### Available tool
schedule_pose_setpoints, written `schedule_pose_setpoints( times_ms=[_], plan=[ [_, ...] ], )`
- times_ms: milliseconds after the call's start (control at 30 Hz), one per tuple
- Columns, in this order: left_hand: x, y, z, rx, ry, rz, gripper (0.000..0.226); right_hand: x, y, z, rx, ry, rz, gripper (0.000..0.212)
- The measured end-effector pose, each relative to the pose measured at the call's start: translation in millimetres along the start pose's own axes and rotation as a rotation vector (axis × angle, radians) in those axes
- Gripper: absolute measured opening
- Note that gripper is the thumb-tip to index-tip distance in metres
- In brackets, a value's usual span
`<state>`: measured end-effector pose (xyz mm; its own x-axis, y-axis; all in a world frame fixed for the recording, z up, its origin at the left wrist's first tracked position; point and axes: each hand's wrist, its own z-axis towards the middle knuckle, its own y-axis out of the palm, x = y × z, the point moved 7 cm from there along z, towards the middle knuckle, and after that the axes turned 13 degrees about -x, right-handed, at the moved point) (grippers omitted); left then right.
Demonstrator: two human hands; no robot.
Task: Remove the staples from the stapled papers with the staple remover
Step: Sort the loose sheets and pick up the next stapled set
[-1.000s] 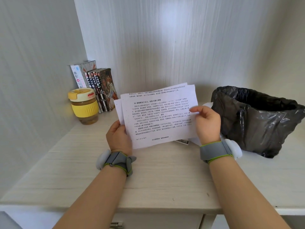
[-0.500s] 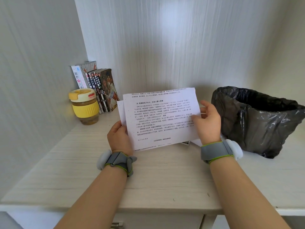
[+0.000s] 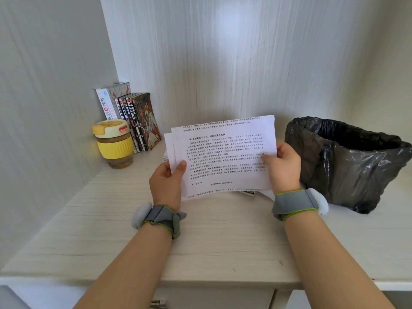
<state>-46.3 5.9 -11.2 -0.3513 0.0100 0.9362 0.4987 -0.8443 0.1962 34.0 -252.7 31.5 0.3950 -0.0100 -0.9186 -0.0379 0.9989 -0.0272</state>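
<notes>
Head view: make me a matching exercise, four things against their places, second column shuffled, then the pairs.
Things:
1. papers
2. cup
3. books
4. bin bag

Places:
A. far right of the desk
B. upright against the back wall, in the left corner
C. held up in both hands
D. in front of the books, by the left wall

Pairs: 1-C, 2-D, 3-B, 4-A

Small dark object (image 3: 247, 192) on the desk (image 3: 111, 219), mostly hidden behind the papers (image 3: 223, 152).

soft daylight, pale glare on the back wall (image 3: 234, 41), wide-angle bending at edges
</notes>
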Motion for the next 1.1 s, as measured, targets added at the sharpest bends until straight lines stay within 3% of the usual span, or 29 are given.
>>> schedule_pose_setpoints(
  times_ms=[233, 567, 800, 1100],
  plan=[
    [-1.5, -8.6, 2.2, 0.082, 0.023, 0.103, 0.009, 4.5, 4.7, -0.5, 0.020, 0.010, 0.041, 0.012],
    [0.0, -11.1, 3.3, 0.117, 0.020, 0.114, 0.022, 6.2, 6.0, -0.5, 0.020, 0.031, -0.055, 0.013],
    [-4.6, -10.6, 4.6, 0.101, -0.016, 0.128, 0.010, 8.6, 7.9, -1.5, 0.000, 0.106, -0.101, 0.012],
    [6.1, -17.4, -0.6, 0.227, 0.048, 0.229, 0.023, 4.9, 5.2, -3.3, 0.015, 0.112, -0.042, 0.005]
  ],
)
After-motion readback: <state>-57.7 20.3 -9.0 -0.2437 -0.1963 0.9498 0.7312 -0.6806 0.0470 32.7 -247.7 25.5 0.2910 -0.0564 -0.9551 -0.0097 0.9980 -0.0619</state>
